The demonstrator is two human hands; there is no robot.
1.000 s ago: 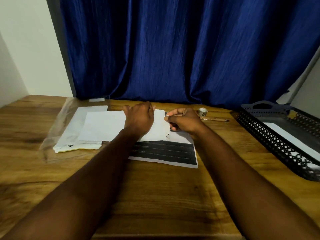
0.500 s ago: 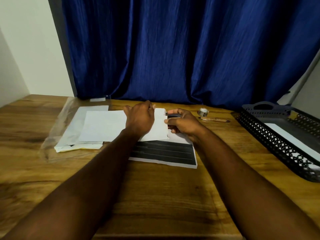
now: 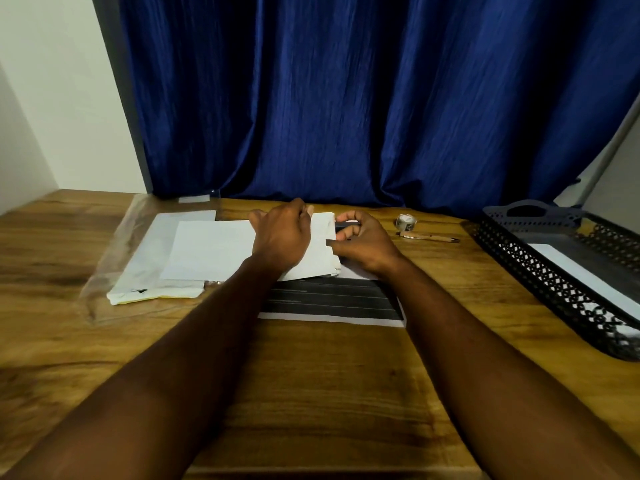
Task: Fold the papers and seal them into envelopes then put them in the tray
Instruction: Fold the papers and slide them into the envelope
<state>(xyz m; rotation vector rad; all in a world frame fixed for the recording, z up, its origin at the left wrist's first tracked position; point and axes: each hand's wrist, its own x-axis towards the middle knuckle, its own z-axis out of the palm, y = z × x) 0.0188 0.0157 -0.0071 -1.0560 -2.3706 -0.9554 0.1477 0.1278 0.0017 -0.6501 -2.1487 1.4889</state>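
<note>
A: Fingers [image 3: 346,233] of right hand [image 3: 363,245] curled tight round a small dark thing [image 3: 343,225], pressed to the right edge of the white envelope [image 3: 214,251]. Too small to name.

B: Left hand [image 3: 282,237]?

A: Palm down, fingers together and flat on the right part of the envelope. Pinning, not gripping. Nothing inside the hand.

B: Envelope position?

A: Flat on wooden table [image 3: 329,393], mid-far, overlapping the printed sheet [image 3: 332,303] with dark bands, which shows nearer the body. Left end over a pile of white envelopes [image 3: 152,271] sitting on a clear plastic wrapper [image 3: 114,258].

B: Folded paper visible?

A: Cannot tell. Layered edges at the right end of the envelope, nothing clearer.

B: Tray?

A: Black lattice tray [image 3: 540,271] at far right of the table, well apart from both hands. One white envelope [image 3: 588,282] already lying inside.

B: Other bits?

A: Small tape roll [image 3: 406,221] and a wooden pen [image 3: 429,238] between right hand and tray, just beside each other, touched by neither hand. Blue curtain [image 3: 346,98] behind the table.
</note>
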